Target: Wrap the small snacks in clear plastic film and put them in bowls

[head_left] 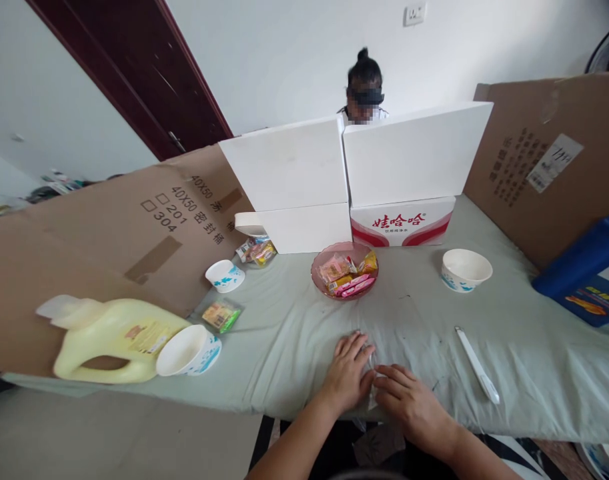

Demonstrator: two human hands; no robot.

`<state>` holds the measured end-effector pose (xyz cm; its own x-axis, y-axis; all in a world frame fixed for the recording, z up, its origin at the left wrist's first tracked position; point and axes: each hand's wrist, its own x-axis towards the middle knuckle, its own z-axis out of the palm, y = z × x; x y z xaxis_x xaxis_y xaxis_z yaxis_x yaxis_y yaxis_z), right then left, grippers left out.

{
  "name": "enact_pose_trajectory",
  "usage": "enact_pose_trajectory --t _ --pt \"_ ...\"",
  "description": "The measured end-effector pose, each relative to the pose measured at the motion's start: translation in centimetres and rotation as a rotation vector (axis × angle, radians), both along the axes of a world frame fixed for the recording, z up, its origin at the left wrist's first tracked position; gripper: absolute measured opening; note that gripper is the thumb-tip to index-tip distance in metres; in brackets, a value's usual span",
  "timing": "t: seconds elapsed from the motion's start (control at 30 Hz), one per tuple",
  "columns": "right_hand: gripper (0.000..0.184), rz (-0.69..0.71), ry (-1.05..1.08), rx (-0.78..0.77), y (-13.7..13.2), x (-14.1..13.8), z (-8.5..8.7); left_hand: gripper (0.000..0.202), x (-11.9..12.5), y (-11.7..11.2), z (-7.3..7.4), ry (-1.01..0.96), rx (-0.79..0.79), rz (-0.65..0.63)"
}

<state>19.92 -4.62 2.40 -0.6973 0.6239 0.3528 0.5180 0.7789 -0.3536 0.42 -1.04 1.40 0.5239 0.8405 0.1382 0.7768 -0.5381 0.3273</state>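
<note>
My left hand lies palm down on the cloth near the table's front edge, its fingers stretched out. Just to the right, my right hand rests with fingers extended and slightly bent, the tips close to my left thumb. Between the hands is a thin piece of clear plastic, partly covered by the fingers; its shape is hard to make out. Beyond them stands a pink see-through bowl with several wrapped snacks. A white tool with a long narrow blade lies to the right.
Paper bowls stand at right and left. A yellow detergent bottle lies left, near a snack packet. A blue bottle is at right. White boxes and cardboard panels border the table; a person is behind.
</note>
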Motion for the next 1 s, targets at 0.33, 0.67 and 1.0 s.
enact_pose_trajectory --t 0.33,0.67,1.0 --pt "0.012 0.025 -0.099 -0.163 -0.1 0.7 -0.3 0.045 -0.3 -0.1 0.2 -0.078 -0.061 -0.036" --pt "0.02 -0.002 0.017 -0.229 0.8 0.0 1.8 0.04 -0.5 0.1 0.6 -0.072 -0.094 -0.075" --pt "0.017 0.127 -0.148 -0.333 2.3 -0.5 1.3 0.062 -0.6 0.3 -0.3 -0.13 -0.118 -0.037"
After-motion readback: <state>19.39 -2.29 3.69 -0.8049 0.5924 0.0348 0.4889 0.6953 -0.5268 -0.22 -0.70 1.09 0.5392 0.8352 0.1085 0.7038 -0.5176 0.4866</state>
